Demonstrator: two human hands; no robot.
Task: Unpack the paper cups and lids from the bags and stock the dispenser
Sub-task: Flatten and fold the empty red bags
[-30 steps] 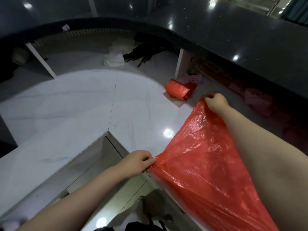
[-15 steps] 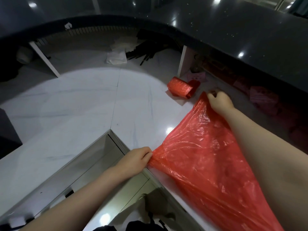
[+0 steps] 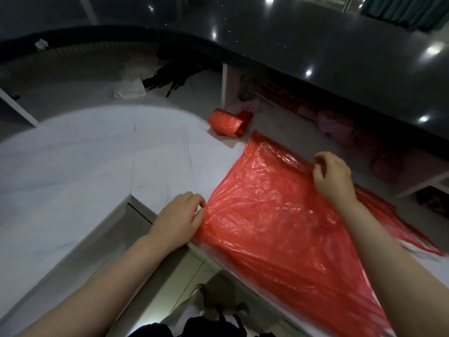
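Observation:
A large red plastic bag (image 3: 269, 215) lies spread flat on the white marble counter (image 3: 85, 161) at the right, hanging over its front edge. My left hand (image 3: 179, 220) pinches the bag's near left edge at the counter's inner corner. My right hand (image 3: 332, 176) pinches the bag's far edge, fingers curled into the plastic. A roll of red bags (image 3: 227, 122) lies on the counter just beyond the spread bag. No cups, lids or dispenser are in view.
A raised dark counter top (image 3: 340, 59) curves round the back and right. Under it are white folded papers (image 3: 130, 90), black sticks (image 3: 170, 79) and pinkish packets (image 3: 340, 127). A white divider (image 3: 224, 86) stands behind the roll.
My right hand slid right along the bag's far edge, off the far corner, and the bag now lies flatter and wider on the counter. My left hand kept its pinch.

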